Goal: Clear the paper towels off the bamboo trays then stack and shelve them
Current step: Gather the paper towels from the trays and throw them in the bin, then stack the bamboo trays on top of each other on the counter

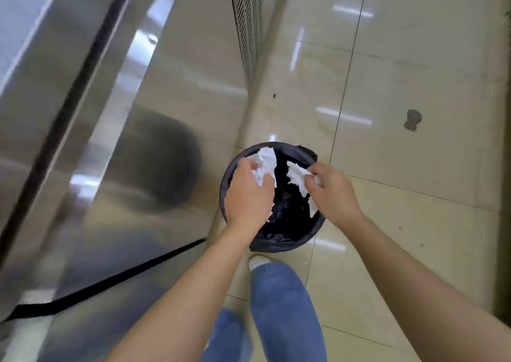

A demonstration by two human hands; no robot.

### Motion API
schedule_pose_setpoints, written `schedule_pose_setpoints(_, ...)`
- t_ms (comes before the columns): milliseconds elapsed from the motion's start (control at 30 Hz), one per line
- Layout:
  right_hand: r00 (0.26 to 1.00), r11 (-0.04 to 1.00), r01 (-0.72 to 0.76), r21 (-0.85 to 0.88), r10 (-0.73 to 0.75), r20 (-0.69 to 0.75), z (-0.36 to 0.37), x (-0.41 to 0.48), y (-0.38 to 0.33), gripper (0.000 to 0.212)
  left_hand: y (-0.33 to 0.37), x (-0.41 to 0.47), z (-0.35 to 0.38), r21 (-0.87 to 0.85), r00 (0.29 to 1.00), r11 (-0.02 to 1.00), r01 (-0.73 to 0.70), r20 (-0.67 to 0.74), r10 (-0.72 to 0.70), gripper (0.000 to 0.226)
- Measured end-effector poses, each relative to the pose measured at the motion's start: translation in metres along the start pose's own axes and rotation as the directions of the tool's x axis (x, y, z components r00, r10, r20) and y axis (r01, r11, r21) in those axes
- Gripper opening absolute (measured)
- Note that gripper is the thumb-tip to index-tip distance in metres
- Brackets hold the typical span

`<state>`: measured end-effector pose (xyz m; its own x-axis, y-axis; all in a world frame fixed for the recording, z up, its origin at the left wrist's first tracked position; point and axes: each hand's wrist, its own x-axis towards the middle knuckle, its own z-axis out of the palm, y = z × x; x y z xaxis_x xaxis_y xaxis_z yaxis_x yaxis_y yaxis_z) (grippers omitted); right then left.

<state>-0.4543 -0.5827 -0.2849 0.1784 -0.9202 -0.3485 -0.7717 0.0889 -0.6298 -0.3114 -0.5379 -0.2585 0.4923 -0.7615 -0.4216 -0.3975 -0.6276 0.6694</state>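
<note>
Paper towels are in both of your hands, and both hang directly over the open mouth of the black-lined bin on the tiled floor, so what matters is the drop line: straight down from each grip lies bag, not rim. Your left hand sits over the bin's 9 o'clock side, fingers closed around a crumpled white wad that sticks out toward 12 o'clock. Your right hand sits over the 3 o'clock side, thumb and fingers pinching a torn, ragged strip whose long axis runs from about 11 o'clock down to 5 o'clock, its lower tip hanging close to the rim. Both hands look about equally near the opening. The paper is white, wrinkled and limp, with frayed edges, so it will likely fall slowly and may drift; I judge the strip on the right is the one that could catch the rim. The bamboo trays are not in view here. A steel cabinet front stands just beside the bin at its 9 o'clock.
</note>
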Motion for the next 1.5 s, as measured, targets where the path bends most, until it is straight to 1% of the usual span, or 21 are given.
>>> schedule_pose_setpoints(133, 0.996, 0.996, -0.091, 0.025, 0.091, -0.023, 0.074, 0.043, 0.061, 0.016, -0.063, 0.052, 0.076, 0.042, 0.997, 0.997, 0.057, 0.051, -0.059, 0.027)
schedule_pose_setpoints(167, 0.993, 0.992, -0.119, 0.038, 0.119, 0.012, 0.095, 0.052, 0.078, 0.016, -0.08, 0.063, 0.094, 0.051, 0.994, 0.996, 0.071, 0.075, -0.075, 0.032)
schedule_pose_setpoints(200, 0.987, 0.987, -0.148, 0.057, 0.144, 0.076, 0.114, 0.06, 0.093, 0.016, -0.097, 0.073, 0.112, 0.075, 0.989, 0.994, 0.084, 0.112, -0.092, 0.041)
schedule_pose_setpoints(267, 0.953, 0.978, -0.193, 0.077, 0.168, 0.254, 0.15, 0.07, 0.122, 0.013, -0.132, 0.089, 0.145, 0.212, 0.967, 0.974, 0.079, 0.221, -0.126, 0.062)
schedule_pose_setpoints(300, 0.933, 0.986, -0.165, 0.007, 0.154, 0.326, 0.163, 0.072, 0.134, 0.018, -0.147, 0.095, 0.156, 0.301, 0.952, 0.952, 0.059, 0.269, -0.144, 0.07)
schedule_pose_setpoints(333, 0.914, 0.986, -0.117, -0.115, 0.152, 0.375, 0.174, 0.072, 0.146, 0.033, -0.161, 0.098, 0.165, 0.38, 0.939, 0.925, 0.031, 0.307, -0.157, 0.075)
schedule_pose_setpoints(367, 0.906, 0.968, -0.056, -0.245, 0.152, 0.394, 0.182, 0.071, 0.157, 0.05, -0.173, 0.1, 0.171, 0.437, 0.93, 0.899, -0.007, 0.334, -0.155, 0.077)
schedule_pose_setpoints(400, 0.912, 0.941, 0.006, -0.339, 0.134, 0.388, 0.187, 0.069, 0.165, 0.063, -0.183, 0.101, 0.175, 0.474, 0.926, 0.879, -0.053, 0.352, -0.134, 0.077)
schedule_pose_setpoints(433, 0.924, 0.92, 0.055, -0.389, 0.101, 0.369, 0.19, 0.068, 0.17, 0.07, -0.19, 0.102, 0.175, 0.502, 0.926, 0.859, -0.103, 0.364, -0.101, 0.076)
schedule_pose_setpoints(500, 0.945, 0.902, 0.103, -0.418, 0.042, 0.323, 0.186, 0.064, 0.175, 0.075, -0.194, 0.098, 0.168, 0.544, 0.926, 0.817, -0.19, 0.376, -0.035, 0.073)
schedule_pose_setpoints(600, 0.959, 0.898, 0.114, -0.426, 0.012, 0.283, 0.163, 0.06, 0.163, 0.077, -0.179, 0.091, 0.142, 0.569, 0.929, 0.777, -0.27, 0.365, 0.055, 0.07)
schedule_pose_setpoints(700, 0.971, 0.892, 0.133, -0.432, -0.031, 0.236, 0.124, 0.062, 0.127, 0.077, -0.143, 0.089, 0.103, 0.552, 0.932, 0.774, -0.311, 0.338, 0.134, 0.067)
schedule_pose_setpoints(833, 0.984, 0.905, 0.171, -0.389, -0.135, 0.118, 0.056, 0.066, 0.051, 0.075, -0.076, 0.084, 0.043, 0.485, 0.938, 0.816, -0.314, 0.294, 0.186, 0.066)
schedule_pose_setpoints(933, 0.977, 0.913, 0.21, -0.351, -0.212, 0.035, 0.003, 0.064, -0.009, 0.073, -0.022, 0.076, -0.004, 0.478, 0.946, 0.819, -0.319, 0.219, 0.241, 0.06)
schedule_pose_setpoints(1000, 0.965, 0.908, 0.24, -0.342, -0.262, -0.019, -0.033, 0.057, -0.051, 0.073, 0.016, 0.065, -0.039, 0.455, 0.935, 0.817, -0.354, 0.163, 0.315, 0.057)
schedule_pose_setpoints(1067, 0.945, 0.899, 0.281, -0.336, -0.321, -0.068, -0.065, 0.049, -0.091, 0.072, 0.051, 0.052, -0.073, 0.414, 0.918, 0.822, -0.39, 0.106, 0.382, 0.055)
schedule_pose_setpoints(1167, 0.9, 0.873, 0.359, -0.332, -0.417, -0.124, -0.105, 0.032, -0.151, 0.073, 0.094, 0.029, -0.126, 0.367, 0.895, 0.83, -0.419, 0.016, 0.445, 0.056)
schedule_pose_setpoints(1233, 0.869, 0.854, 0.404, -0.328, -0.471, -0.155, -0.127, 0.018, -0.189, 0.073, 0.117, 0.014, -0.162, 0.387, 0.865, 0.806, -0.448, -0.041, 0.501, 0.058)
schedule_pose_setpoints(1333, 0.816, 0.816, 0.484, -0.316, -0.551, -0.176, -0.151, -0.004, -0.245, 0.074, 0.138, -0.012, -0.215, 0.427, 0.81, 0.762, -0.487, -0.105, 0.576, 0.052)
schedule_pose_setpoints(1400, 0.773, 0.778, 0.543, -0.317, -0.61, -0.173, -0.16, -0.019, -0.281, 0.074, 0.143, -0.031, -0.247, 0.458, 0.79, 0.752, -0.475, -0.156, 0.594, 0.049)
schedule_pose_setpoints(1500, 0.721, 0.723, 0.625, -0.296, -0.679, -0.136, -0.161, -0.041, -0.331, 0.073, 0.135, -0.055, -0.293, 0.455, 0.792, 0.792, -0.408, -0.254, 0.555, 0.05)
